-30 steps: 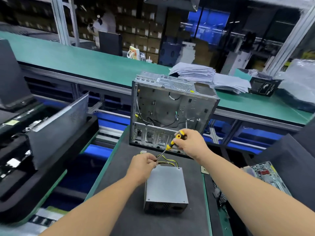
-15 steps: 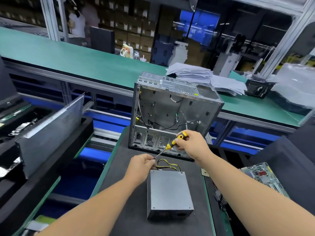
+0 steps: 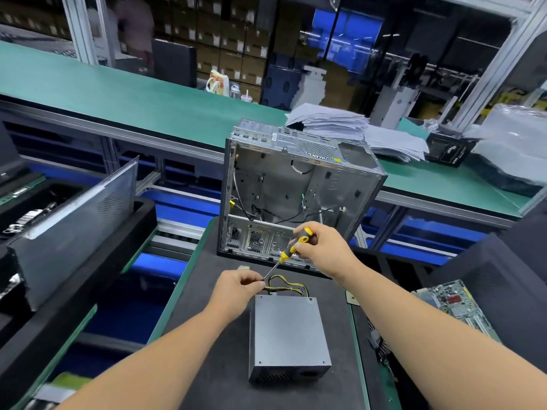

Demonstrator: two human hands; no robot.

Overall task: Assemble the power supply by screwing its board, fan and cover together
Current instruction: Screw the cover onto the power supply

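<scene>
Sitting nearest on the black bench mat: closed grey metal power supply box, cover on, flat, vent side facing camera. Bundle of yellow and black wires loops out of its far end.

Left hand just left of the far-left corner of the box, fingers curled into a pinch at the tip of the driver shaft; whether a screw is in the pinch is too small to tell. Right hand above and beyond, fingers wrapped round the handle of the yellow-and-black screwdriver, shaft slanting down-left to the left hand's pinch.

Risks, judged:
- tip held in mid-air, off the box; a small screw could drop from the pinch onto the dark mat and be hard to find
- shaft is steeply tilted; driven at that angle the screw could cross-thread or the tip cam out
- wire loop lies close to the tip; may get nicked or trapped
- box loose on mat, neither hand steadying it; downward push could slide it

Behind: open silver metal computer case upright on the mat, then green conveyor belt carrying a stack of grey paper sheets
</scene>
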